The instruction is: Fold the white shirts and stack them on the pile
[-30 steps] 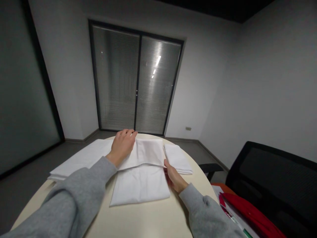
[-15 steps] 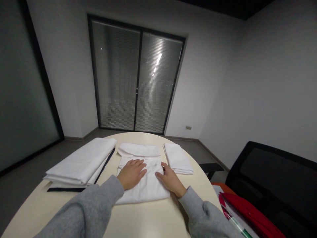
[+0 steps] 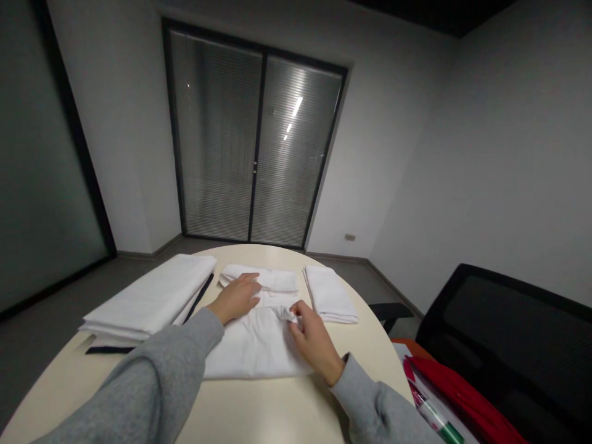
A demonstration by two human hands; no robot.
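A white cloth (image 3: 256,351), perhaps a garment, lies partly folded on the table in front of me, its far end (image 3: 277,279) turned over in a band. My left hand (image 3: 238,297) rests palm down on the left part of the cloth, fingers stretched towards the folded band. On the right, my right hand (image 3: 309,330) pinches a gathered edge of the cloth between thumb and fingers, and wrinkles spread from there. Its lower fingers are partly hidden.
To the left lies a stack of folded white cloth (image 3: 152,299) with a dark edge beneath. A smaller folded white cloth (image 3: 330,295) sits on the right of the round table (image 3: 259,413). Beside it stands a black mesh chair (image 3: 504,327) with a red item (image 3: 462,394).
My left hand has slid forward towards the folded band. My right hand has taken hold of the cloth's edge and bunched it up, and the cloth's middle is more wrinkled.
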